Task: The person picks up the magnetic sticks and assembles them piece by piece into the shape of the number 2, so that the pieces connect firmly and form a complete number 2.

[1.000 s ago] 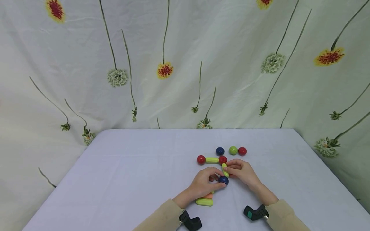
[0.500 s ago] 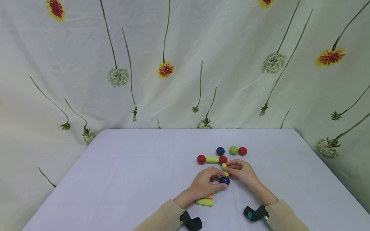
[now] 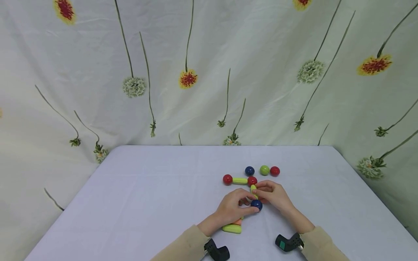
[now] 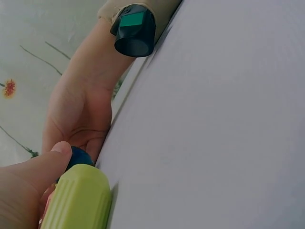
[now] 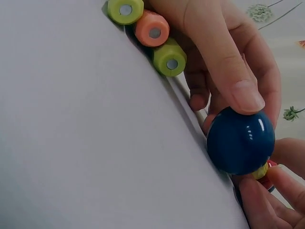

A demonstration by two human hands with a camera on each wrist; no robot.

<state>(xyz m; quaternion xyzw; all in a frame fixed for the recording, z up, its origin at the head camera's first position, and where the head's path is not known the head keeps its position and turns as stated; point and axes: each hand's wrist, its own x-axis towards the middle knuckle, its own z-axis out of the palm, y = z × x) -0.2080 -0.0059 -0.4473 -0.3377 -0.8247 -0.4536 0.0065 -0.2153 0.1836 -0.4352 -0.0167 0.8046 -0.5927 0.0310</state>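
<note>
Between the thumb and fingers of my left hand point(image 3: 230, 207) is a glossy dark blue ball point(image 3: 256, 205). My right hand point(image 3: 275, 195) pinches a ribbed yellow-green magnetic stick point(image 3: 253, 189), whose far end meets a red ball point(image 3: 252, 181). From that ball another yellow-green stick point(image 3: 240, 181) runs left to a second red ball point(image 3: 227, 179). The held blue ball point(image 5: 240, 140) sits right at the near end of the pinched stick, low over the table in the right wrist view. Fingers partly cover the stick.
Beside my left wrist lie two yellow-green sticks and an orange stick point(image 5: 152, 29) with silver-grey end discs; the nearest yellow-green stick point(image 3: 232, 228) shows best. Farther back rest a blue ball point(image 3: 249, 171), a green ball point(image 3: 264, 170) and a red ball point(image 3: 275, 171) on the white-covered table point(image 3: 156, 195).
My left hand has shifted the blue ball slightly right and toward me at the stick's near end. The right hand keeps its hold on the stick, and the view has drifted a little.
</note>
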